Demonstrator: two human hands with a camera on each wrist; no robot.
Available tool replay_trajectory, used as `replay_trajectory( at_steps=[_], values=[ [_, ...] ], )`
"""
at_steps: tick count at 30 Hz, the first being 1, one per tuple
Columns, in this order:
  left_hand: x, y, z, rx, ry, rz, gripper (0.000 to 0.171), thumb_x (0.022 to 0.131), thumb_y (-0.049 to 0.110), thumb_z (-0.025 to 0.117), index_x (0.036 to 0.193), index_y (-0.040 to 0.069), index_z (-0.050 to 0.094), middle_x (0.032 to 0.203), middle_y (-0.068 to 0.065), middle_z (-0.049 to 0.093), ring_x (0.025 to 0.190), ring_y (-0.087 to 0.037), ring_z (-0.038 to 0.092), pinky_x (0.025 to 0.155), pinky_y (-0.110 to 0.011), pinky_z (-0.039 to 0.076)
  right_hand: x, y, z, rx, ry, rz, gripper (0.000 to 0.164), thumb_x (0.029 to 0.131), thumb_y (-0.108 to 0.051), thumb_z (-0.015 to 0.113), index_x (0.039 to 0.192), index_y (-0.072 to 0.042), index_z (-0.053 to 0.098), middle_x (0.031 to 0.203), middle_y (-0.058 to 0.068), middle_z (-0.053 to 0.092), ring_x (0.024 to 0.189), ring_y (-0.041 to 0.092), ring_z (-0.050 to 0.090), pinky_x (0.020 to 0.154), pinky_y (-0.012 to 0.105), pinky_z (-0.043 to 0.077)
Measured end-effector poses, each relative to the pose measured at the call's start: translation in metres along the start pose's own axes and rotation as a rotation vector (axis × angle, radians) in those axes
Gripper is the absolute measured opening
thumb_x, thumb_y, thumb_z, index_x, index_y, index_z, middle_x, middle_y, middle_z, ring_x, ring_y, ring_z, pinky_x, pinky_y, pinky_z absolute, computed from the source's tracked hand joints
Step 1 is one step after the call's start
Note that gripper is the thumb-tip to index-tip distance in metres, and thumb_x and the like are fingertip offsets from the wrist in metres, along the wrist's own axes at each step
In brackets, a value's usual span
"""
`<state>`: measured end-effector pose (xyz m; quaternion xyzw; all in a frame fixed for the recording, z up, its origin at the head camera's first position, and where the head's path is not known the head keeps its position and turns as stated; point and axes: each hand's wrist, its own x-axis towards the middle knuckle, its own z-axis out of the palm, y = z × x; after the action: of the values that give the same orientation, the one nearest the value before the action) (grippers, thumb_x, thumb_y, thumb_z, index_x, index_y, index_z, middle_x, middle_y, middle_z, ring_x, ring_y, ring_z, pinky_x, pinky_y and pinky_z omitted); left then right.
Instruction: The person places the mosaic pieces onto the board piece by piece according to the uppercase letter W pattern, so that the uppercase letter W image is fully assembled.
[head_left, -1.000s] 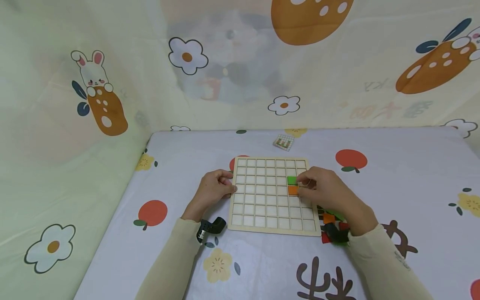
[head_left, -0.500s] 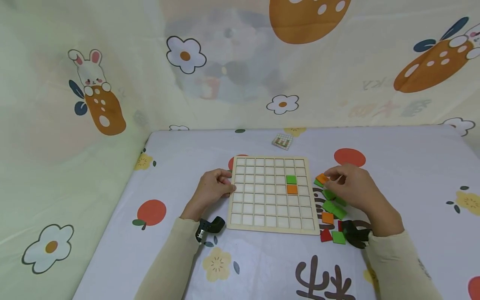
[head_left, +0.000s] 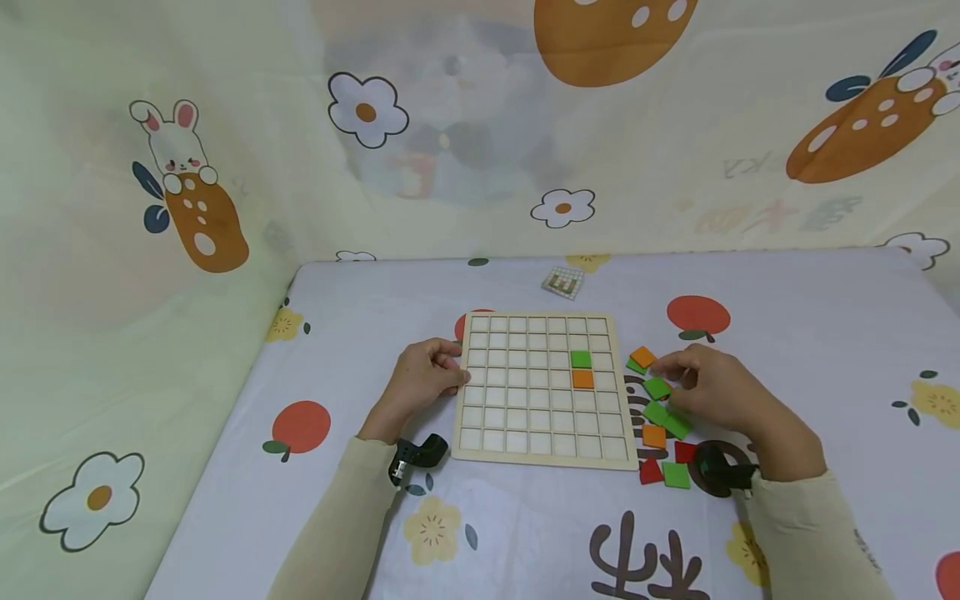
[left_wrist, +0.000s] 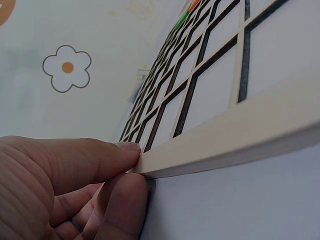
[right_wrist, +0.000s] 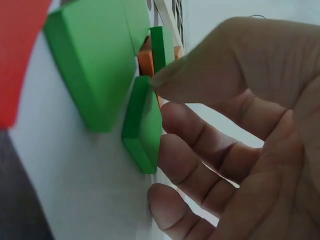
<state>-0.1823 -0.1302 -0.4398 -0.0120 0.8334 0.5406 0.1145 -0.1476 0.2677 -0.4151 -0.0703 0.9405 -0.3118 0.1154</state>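
Note:
A light wooden grid board (head_left: 517, 399) lies on the table, with one green tile (head_left: 581, 359) and one orange tile (head_left: 582, 379) in neighbouring cells. At its left edge my left hand (head_left: 420, 379) pinches the rim; in the left wrist view the thumb (left_wrist: 100, 160) lies on the edge with a finger below. My right hand (head_left: 716, 387) is over loose tiles to the right of the board. In the right wrist view, its bent fingers and thumb are around a green tile (right_wrist: 142, 125), and the thumb tip seems to touch it. A firm grip cannot be made out.
Several loose tiles lie right of the board, among them an orange tile (head_left: 654, 436), a red tile (head_left: 651, 472) and a green tile (head_left: 677, 475). A small patterned card (head_left: 562, 282) lies behind the board. Printed cloth (head_left: 345, 317) covers the table, and a curtain rises behind.
My right hand left the board's right side and moved right to the loose tiles, then slightly nearer to me. The two tiles stay in their cells. The left hand keeps its place.

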Motion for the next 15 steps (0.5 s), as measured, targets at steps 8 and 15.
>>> replay_trajectory(
  at_steps=[8,15],
  values=[
    [-0.0004,-0.0007,-0.0008,-0.002,-0.004,0.008,0.036,0.088,0.000,0.080,0.122,-0.001,0.069,0.086,-0.008,0.068,0.067,-0.014,0.065,0.062,-0.023,0.057,0.0011,0.0007,0.0042,-0.017,0.005,-0.031,0.037,0.078,-0.001,0.079,0.115,-0.001,0.076,0.099,0.012,0.061,0.092,0.030,0.054,0.067,0.034,0.051],
    [-0.0003,-0.0004,-0.0005,0.001,-0.004,0.012,0.036,0.088,0.000,0.080,0.122,-0.001,0.069,0.086,-0.008,0.068,0.066,-0.014,0.064,0.062,-0.023,0.056,0.0018,-0.0001,0.0050,-0.042,0.007,-0.040,0.034,0.079,-0.002,0.078,0.114,-0.003,0.078,0.097,0.010,0.059,0.092,0.029,0.054,0.066,0.033,0.051]
  ],
)
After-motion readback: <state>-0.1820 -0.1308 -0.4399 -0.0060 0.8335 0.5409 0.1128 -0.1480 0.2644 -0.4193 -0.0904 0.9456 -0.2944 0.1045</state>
